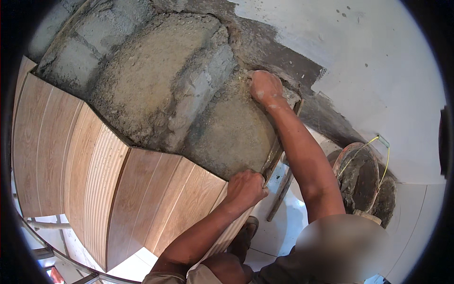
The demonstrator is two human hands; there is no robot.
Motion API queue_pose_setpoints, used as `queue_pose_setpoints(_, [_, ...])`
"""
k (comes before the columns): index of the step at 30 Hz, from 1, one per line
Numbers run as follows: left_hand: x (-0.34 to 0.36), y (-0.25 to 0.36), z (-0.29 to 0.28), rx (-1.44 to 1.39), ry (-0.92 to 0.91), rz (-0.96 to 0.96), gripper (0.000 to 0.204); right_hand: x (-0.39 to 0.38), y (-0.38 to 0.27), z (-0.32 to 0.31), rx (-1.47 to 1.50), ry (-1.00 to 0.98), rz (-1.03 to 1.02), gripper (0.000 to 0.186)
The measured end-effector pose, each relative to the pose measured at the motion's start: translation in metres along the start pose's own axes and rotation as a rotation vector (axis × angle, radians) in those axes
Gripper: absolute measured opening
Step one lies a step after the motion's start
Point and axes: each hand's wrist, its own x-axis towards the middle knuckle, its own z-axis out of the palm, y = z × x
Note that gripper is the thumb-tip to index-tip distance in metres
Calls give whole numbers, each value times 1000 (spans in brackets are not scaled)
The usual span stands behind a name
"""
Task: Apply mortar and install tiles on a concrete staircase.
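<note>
1. The right hand (pixel 266 86) is curled; its fingertips, and anything under them, are out of sight.
2. The left hand (pixel 246 187) likewise conceals its fingertips (firm grip or mere contact, I cannot tell).
3. A blurred patch (pixel 340 251) swallows the right arm's (pixel 309 163) upper end.
4. The picture's rim cuts off a black object (pixel 445 142) at right.
5. A red thing (pixel 56 275), lower left, is too small to identify.

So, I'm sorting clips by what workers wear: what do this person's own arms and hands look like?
The left hand and right hand are ungloved, the latter with pale smudges. Both forearms are bare. A drab brownish sleeve edges the left arm; a blurred patch hides the right arm's upper end.
</note>
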Motion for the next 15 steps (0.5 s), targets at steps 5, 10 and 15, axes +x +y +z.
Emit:
queue_pose_setpoints(5, [0,1,1,-25,11,5,33,8,2,13,-88,20,-37,32])
queue_pose_setpoints(10, [-2,-1,1,-46,30,5,30,1,-5,7,-60,31,-112,25])
queue_pose_setpoints(15, [0,-5,10,-77,105,35,34,12,-3,6,-91,22,-130,26])
